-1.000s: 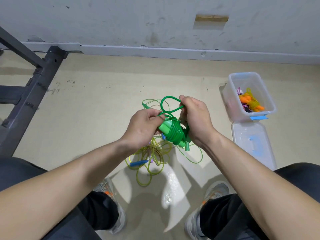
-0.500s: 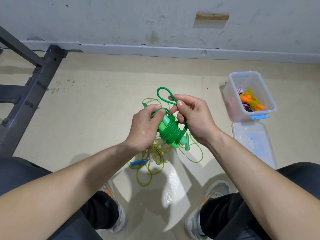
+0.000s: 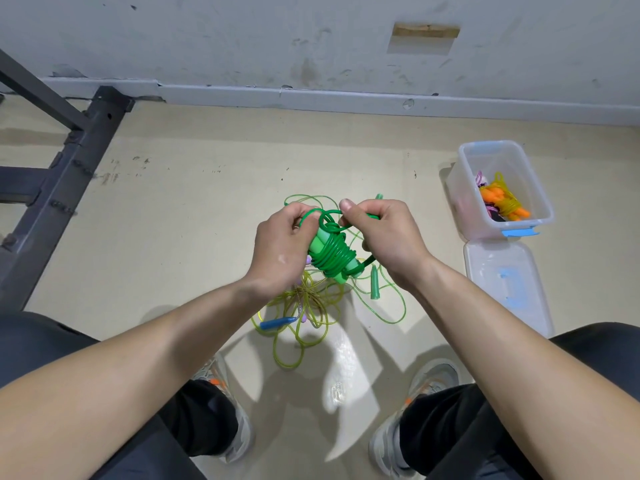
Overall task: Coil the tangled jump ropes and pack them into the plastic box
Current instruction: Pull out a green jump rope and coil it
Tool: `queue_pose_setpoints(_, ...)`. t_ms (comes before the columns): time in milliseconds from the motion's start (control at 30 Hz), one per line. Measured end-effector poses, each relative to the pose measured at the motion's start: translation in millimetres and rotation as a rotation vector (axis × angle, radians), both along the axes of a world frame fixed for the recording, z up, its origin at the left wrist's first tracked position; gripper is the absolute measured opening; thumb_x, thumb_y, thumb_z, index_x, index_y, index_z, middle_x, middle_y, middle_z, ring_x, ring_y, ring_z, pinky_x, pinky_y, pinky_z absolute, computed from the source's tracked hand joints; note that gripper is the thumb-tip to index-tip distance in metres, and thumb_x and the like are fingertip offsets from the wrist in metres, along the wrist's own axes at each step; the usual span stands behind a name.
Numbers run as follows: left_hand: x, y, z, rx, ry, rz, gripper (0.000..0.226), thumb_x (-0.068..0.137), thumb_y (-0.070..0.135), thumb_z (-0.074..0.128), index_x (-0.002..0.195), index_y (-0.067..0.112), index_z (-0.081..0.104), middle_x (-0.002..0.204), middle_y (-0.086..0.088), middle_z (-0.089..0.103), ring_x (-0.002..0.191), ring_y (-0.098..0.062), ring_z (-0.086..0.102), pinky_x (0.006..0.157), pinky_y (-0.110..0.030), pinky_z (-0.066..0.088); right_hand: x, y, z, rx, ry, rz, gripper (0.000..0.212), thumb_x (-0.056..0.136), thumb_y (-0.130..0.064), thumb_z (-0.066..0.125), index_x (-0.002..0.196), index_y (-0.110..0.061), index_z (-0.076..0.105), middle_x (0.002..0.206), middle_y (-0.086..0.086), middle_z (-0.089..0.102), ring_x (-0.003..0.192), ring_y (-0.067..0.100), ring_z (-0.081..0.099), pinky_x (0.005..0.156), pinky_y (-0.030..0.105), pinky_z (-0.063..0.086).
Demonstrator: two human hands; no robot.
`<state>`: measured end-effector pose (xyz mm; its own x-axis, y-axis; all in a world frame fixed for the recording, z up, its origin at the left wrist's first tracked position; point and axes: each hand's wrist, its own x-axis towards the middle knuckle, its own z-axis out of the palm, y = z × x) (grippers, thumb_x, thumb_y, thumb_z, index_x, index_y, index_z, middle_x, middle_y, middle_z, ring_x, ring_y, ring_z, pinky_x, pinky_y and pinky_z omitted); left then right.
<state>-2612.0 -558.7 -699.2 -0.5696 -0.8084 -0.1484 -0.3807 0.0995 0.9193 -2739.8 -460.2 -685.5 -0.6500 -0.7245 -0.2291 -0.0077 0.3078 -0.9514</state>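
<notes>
L hand [image 3: 280,251] grips green rope coil [image 3: 334,254], R hand [image 3: 388,237] pinches its loop; a slip & it may unwind.

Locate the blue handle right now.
Head view, lower centre: the blue handle lies on the floor in the yellow rope tangle, just below the left hand, which with the right hand holds the green rope bundle.

Left hand [image 3: 282,247] fingertips hidden behind coiled green jump rope bundle [image 3: 332,252]; right hand [image 3: 388,237] palm side out of sight. Tangled yellow-green ropes [image 3: 308,299] on floor partly covered by both hands. Dark metal frame [image 3: 83,157] cut by left edge. Purple item [image 3: 479,177] inside clear plastic box [image 3: 462,202] too small to identify. Forearms cut by bottom edge.
</notes>
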Motion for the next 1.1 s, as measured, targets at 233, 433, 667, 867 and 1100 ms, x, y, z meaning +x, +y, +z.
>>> queue_pose_setpoints(233,-1.4,-0.1,0.5,0.04,0.028,0.032,0.016,0.1,0.028,0.058,0.094,0.02,0.07,0.084,-0.005,0.069,0.086,-0.029,0.068,0.067,-0.04,0.063,3.9,1.1,0.3,-0.144,-0.168,-0.067,0.024,0.098,-0.019,0.065,0.076,-0.01,0.068,0.059,0.0,0.058,0.053,0.013,0.054,0.055,0.026,0.043)
queue_pose_setpoints(433,-2.3,5.2,1.5,0.033,0.023,0.023,0.02,0.096,0.033,0.056,0.087,0.02,0.069,0.082,-0.011,0.067,0.083,-0.034,0.065,0.072,-0.052,0.06,4.2,-0.6,0.2,-0.177,-0.337,-0.165,0.012,0.096,-0.014,0.067,0.087,-0.006,0.068,0.063,0.003,0.066,0.058,0.016,0.065,0.058,0.024,0.053)
queue_pose_setpoints(667,-7.0,3.9,8.0,0.358,0.023,-0.025,0.021,0.102,0.012,0.051,0.094,0.005,0.069,0.083,-0.004,0.067,0.077,-0.016,0.066,0.061,-0.027,0.057,9.8,0.7,1.0,-0.122,-0.078,-0.211,0.014,0.092,-0.018,0.072,0.081,-0.009,0.07,0.063,0.007,0.07,0.059,0.023,0.068,0.065,0.039,0.058)
queue_pose_setpoints(867,-4.7,-0.8,13.9,0.491,0.042,-0.095,0.018,0.098,0.008,0.056,0.102,0.003,0.072,0.104,-0.015,0.074,0.087,-0.016,0.07,0.07,-0.028,0.058,10.5,2.1,3.2,-0.055,0.223,-0.208,0.015,0.09,-0.027,0.072,0.076,-0.021,0.072,0.059,-0.002,0.07,0.059,0.013,0.066,0.071,0.034,0.057)
queue_pose_setpoints(1100,-2.1,5.4,8.9,0.375,0.063,-0.057,0.012,0.099,0.014,0.062,0.097,0.009,0.072,0.081,-0.006,0.074,0.071,-0.016,0.069,0.067,-0.03,0.054,19.4,0.4,0.9,-0.026,0.37,-0.138,0.013,0.086,-0.026,0.073,0.076,-0.018,0.073,0.062,-0.006,0.069,0.061,0.008,0.064,0.063,0.023,0.05)
